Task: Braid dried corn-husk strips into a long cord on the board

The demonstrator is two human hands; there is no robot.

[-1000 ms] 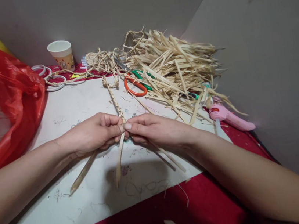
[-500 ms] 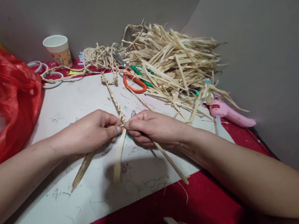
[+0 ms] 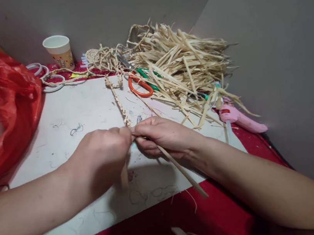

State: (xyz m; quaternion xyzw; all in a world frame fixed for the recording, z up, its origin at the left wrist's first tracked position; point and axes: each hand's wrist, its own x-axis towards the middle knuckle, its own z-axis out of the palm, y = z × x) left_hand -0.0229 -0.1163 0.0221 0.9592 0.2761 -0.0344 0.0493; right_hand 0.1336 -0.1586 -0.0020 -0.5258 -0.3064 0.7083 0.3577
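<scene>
A braided straw cord (image 3: 120, 106) runs down the white board to where both hands meet. My right hand (image 3: 162, 135) is closed in a pinch at the cord's lower end, and a loose straw strip (image 3: 182, 170) sticks out below it. Close beside it, my left hand (image 3: 103, 152) is turned knuckles up, its fingers curled round a pale straw strip (image 3: 124, 174) whose end hangs below. The left fingertips and the exact crossing of the strips are hidden.
Behind the hands lie a heap of dry straw (image 3: 186, 59), orange-and-green scissors (image 3: 140, 85) and coiled cord (image 3: 104, 58). A paper cup (image 3: 59, 53) and white rings (image 3: 53, 84) stand back left, a red plastic bag (image 3: 6, 103) at left. A pink glue gun (image 3: 241, 118) lies right.
My left hand has rolled over and come nearer, knuckles now up, covering the strips that hung beneath it. The right hand stays at the braid, its strip's end shifting slightly right.
</scene>
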